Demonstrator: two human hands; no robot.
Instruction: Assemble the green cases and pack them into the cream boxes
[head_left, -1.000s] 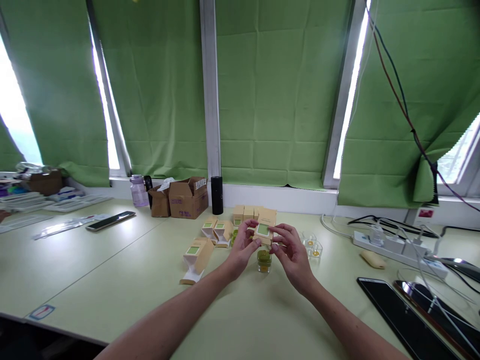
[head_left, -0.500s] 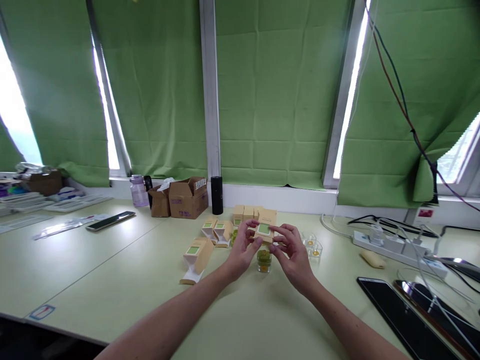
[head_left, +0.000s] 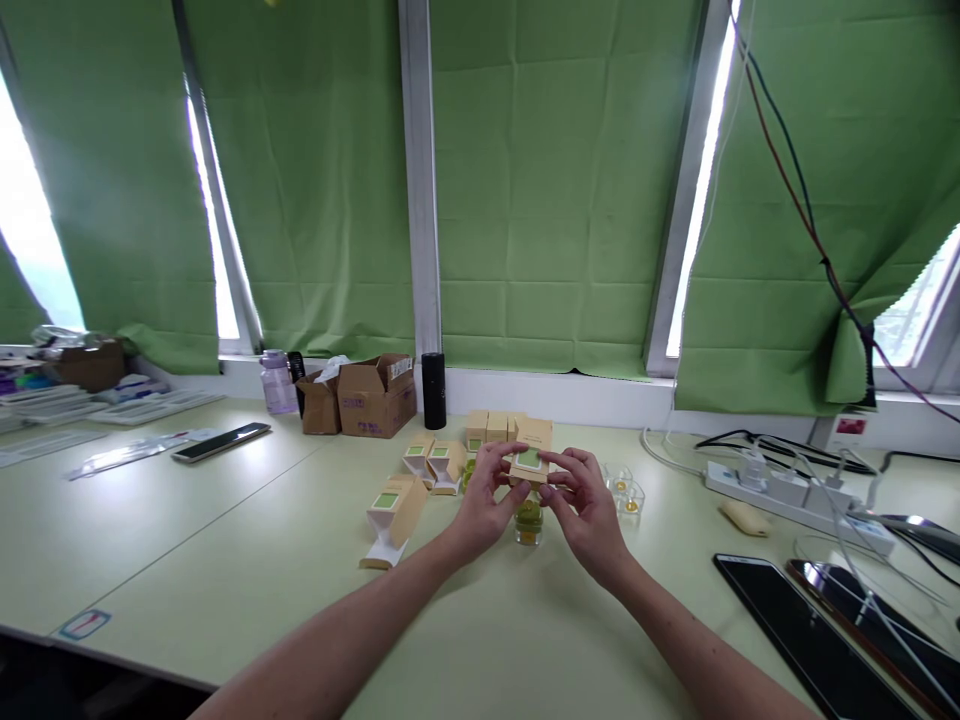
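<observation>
Between my left hand (head_left: 486, 497) and my right hand (head_left: 585, 502) is a small kraft-brown carton (head_left: 529, 472) with a green window, gripped by the fingertips of both. Just below it on the table stands a small glass jar (head_left: 529, 525) with a green top and something yellow inside. To the left lies an open carton (head_left: 396, 510) with its white flap out, and two more open cartons (head_left: 433, 462) sit behind it. Several closed cartons (head_left: 495, 428) stand at the back. Right of my right hand are clear glass pieces (head_left: 626, 492) with yellow centres.
Back left are brown cardboard boxes (head_left: 377, 397), a black cylinder (head_left: 433, 390) and a purple bottle (head_left: 278, 383). A phone (head_left: 222, 442) lies on the left. Rightward are a power strip (head_left: 795, 500) with cables, a beige object (head_left: 745, 519) and a dark tablet (head_left: 810, 635).
The carton held in my hands has tipped slightly, so more of its near side faces me. My left fingers have shifted a little; everything else stays put.
</observation>
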